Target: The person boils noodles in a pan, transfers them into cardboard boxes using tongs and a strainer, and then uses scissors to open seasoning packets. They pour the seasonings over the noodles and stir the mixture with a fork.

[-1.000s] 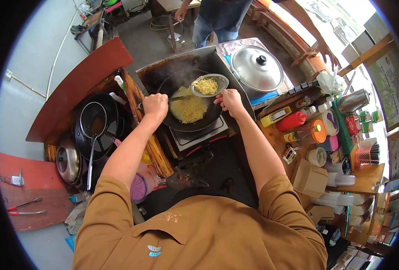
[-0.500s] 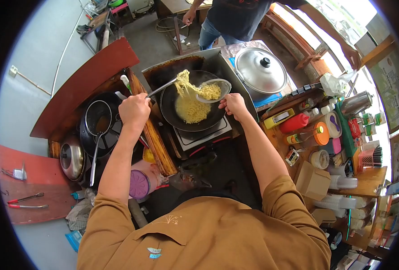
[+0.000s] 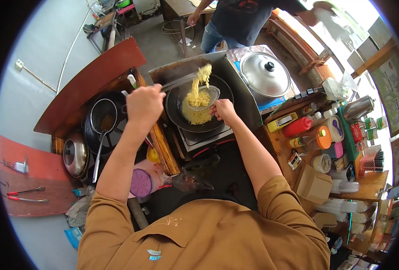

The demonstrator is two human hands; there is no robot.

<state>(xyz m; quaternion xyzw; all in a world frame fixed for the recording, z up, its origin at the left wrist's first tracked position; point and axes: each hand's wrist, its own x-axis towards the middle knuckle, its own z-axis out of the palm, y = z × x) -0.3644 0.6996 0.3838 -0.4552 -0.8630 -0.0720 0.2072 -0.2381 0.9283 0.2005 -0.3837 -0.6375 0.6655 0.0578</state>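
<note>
My left hand (image 3: 144, 104) is closed around long metal tongs (image 3: 179, 83), blurred by motion, with a clump of yellow noodles (image 3: 204, 74) hanging from the far end. My right hand (image 3: 224, 110) grips the short handle of a mesh strainer (image 3: 214, 93), which holds more noodles. Both tools are above a dark wok (image 3: 174, 113) on a gas stove (image 3: 191, 143). Cloudy liquid and more noodles lie in the wok below the strainer.
A large lidded pot (image 3: 265, 74) stands right of the metal splash guard (image 3: 246, 96). On the left are another pan (image 3: 91, 143) with a ladle (image 3: 98, 155) and a lidded pot (image 3: 75, 155). Bottles and containers crowd the right shelf. A person (image 3: 240, 20) stands beyond the stove.
My left hand has lifted the tongs with noodles up and right, over the strainer. My right hand has drawn the strainer slightly left. The other person's arm on the right has swung upward.
</note>
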